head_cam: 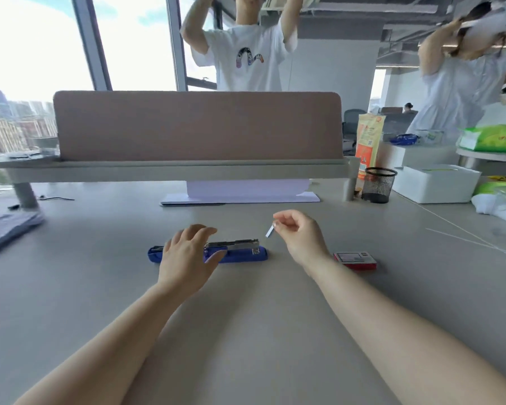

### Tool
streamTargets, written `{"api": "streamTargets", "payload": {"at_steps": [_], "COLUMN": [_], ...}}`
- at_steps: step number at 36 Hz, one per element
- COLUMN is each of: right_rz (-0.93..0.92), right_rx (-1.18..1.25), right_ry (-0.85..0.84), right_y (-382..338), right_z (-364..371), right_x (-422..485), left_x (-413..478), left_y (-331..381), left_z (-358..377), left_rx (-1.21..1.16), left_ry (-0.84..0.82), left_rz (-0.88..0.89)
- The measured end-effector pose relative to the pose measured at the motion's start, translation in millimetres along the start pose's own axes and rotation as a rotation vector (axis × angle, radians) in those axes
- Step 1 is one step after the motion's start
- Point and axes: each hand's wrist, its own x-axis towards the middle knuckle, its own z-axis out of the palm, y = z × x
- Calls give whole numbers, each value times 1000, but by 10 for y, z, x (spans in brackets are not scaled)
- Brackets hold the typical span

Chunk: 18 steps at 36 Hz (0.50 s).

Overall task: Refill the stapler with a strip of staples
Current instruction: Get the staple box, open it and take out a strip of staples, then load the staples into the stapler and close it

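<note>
A blue stapler [240, 254] lies flat on the grey desk [246, 317], opened out so that its metal staple channel [234, 244] faces up. My left hand [187, 255] rests over the stapler's left half with fingers spread, hiding the hinge area. My right hand [301, 235] hovers just right of the stapler's front end and pinches a short silvery strip of staples [270, 230], which hangs tilted above the desk. A red and white staple box [355, 260] lies to the right of my right wrist.
A padded divider [197, 127] with a shelf closes the desk's far side. White paper [240, 197] lies under it. A black mesh cup [379, 185], a white box [435, 182] and bags stand at the right, a grey stack [6, 226] at the left. Two people stand behind.
</note>
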Motion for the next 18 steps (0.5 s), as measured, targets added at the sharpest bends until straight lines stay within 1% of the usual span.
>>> {"api": "streamTargets", "payload": {"at_steps": [3,5,9,13,18], "right_rz": [-6,-56,-148,-157,-179], "right_rx": [42,42,28,-1,23], "right_ry": [87,115,85,74,73], "right_y": [74,100,110,148,126], "right_z": [176,229,253,268,287], "right_x": [-17,-52,-62,-56,-91], "left_x": [7,29,69,45,42], "left_y": [-84,-95,-117,-102,-104], "left_z": [70,129,182,187,162], "left_rx": [31,53,91,63,11], "left_ry": [-16,-44,-77,-101,-104], "left_rz": [27,54,80,50,28]}}
